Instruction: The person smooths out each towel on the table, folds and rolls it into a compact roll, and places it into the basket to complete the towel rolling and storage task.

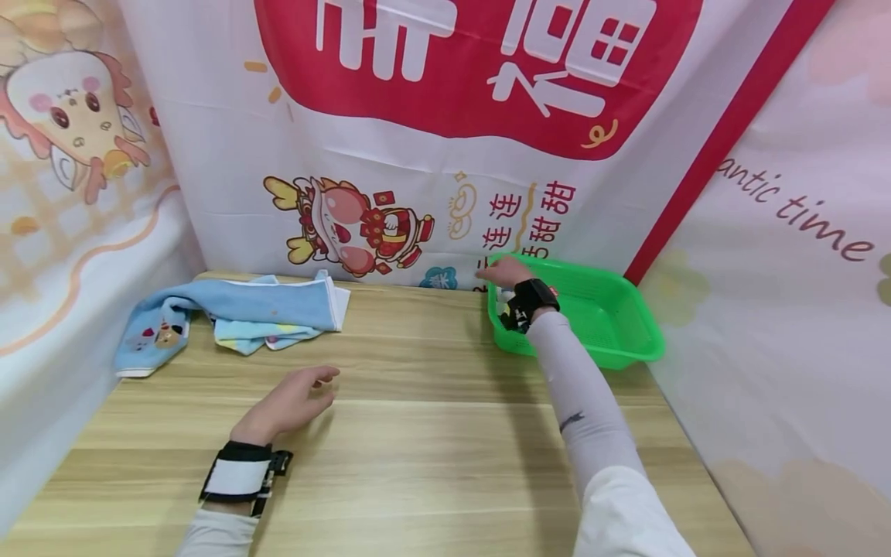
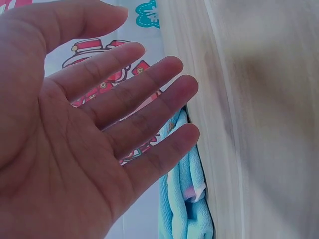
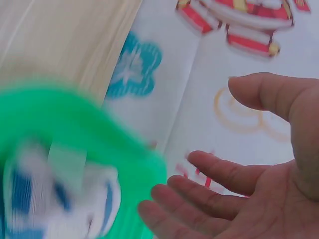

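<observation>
My right hand [image 1: 506, 272] hovers over the left back corner of a green plastic basket [image 1: 643, 329]. Its fingers are spread and relaxed, with nothing in the palm. In the right wrist view a blurred white-and-blue ribbed cloth item [image 3: 75, 199] lies inside the basket, beyond the fingertips. Above the left part of the wooden table, my left hand [image 1: 288, 406] is held with loosely extended fingers and an empty palm, as the left wrist view shows. Behind that hand lies a rumpled light-blue towel [image 1: 278, 298] with cartoon prints, apart from the fingers.
The wooden table [image 1: 418, 464] runs back to a white printed curtain [image 1: 230, 155] with red lettering and a cartoon figure. Printed cloth walls stand along the left and right sides. The basket sits near the table's back right corner, close to the right wall [image 1: 786, 348].
</observation>
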Demonstrator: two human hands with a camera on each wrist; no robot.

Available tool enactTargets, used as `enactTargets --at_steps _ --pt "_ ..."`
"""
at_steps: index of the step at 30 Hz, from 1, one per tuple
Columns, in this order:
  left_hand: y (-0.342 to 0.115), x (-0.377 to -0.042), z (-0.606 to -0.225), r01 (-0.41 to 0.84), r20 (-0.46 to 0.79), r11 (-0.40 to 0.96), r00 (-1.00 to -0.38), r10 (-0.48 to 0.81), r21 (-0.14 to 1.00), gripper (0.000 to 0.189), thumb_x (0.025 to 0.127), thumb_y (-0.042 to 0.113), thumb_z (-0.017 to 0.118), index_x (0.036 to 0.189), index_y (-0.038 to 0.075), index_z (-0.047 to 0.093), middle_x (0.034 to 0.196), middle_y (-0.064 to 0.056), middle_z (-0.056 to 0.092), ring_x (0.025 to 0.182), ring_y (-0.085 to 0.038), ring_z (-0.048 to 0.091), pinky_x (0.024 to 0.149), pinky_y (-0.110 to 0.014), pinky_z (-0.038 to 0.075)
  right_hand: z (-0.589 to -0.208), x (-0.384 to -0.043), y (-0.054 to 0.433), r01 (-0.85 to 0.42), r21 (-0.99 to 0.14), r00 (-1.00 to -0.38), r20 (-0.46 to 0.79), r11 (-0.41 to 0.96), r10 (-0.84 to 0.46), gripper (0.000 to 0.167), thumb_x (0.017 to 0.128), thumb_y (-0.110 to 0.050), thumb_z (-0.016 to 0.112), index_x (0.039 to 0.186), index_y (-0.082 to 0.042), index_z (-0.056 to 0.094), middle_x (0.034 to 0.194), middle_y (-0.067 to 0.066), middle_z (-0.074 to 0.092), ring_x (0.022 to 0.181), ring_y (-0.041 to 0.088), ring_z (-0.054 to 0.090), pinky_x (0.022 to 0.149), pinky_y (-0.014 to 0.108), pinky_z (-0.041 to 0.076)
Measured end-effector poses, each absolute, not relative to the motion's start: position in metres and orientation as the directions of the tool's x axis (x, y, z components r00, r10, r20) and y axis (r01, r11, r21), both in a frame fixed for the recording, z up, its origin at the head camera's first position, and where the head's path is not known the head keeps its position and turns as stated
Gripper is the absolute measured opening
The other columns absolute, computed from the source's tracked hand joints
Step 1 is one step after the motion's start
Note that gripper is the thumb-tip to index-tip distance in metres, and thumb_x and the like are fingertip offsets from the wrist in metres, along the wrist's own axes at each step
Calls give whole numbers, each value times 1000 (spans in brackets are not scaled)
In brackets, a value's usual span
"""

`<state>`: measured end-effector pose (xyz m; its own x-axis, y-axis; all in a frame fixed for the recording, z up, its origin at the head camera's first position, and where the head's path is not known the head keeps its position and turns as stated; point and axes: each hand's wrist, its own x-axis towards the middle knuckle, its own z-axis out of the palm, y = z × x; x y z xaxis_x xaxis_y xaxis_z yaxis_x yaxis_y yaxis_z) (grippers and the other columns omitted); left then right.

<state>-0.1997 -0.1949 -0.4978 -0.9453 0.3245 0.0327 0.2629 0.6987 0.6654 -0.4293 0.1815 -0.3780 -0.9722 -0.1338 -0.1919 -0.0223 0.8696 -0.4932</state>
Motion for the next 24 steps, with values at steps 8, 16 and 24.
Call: enactTargets --at_steps 8,16,24 --pt "-203 -195 -500 267 54 691 -948 313 671 43 100 11 60 138 -9 55 135 -27 60 120 -45 58 100 -58 50 -393 -426 109 -122 -567 -961 -139 815 -240 60 100 -38 61 145 1 50 145 20 54 131 34 54 110 47 45" --pt "-211 -189 -501 261 56 680 -950 308 686 42 101 9 59 138 -10 54 135 -28 60 120 -46 58 100 -57 50 -427 -416 29 -181 -676 -934 -110 714 -341 58 100 -34 62 145 0 50 142 19 56 130 31 55 108 43 46" --pt "-216 -183 -501 213 38 685 -964 262 696 42 102 11 58 140 -7 54 138 -26 58 123 -45 57 100 -58 49 -462 -409 -32 -241 -744 -915 -40 623 -402 53 97 -22 66 142 3 54 130 17 64 119 27 61 101 35 51"
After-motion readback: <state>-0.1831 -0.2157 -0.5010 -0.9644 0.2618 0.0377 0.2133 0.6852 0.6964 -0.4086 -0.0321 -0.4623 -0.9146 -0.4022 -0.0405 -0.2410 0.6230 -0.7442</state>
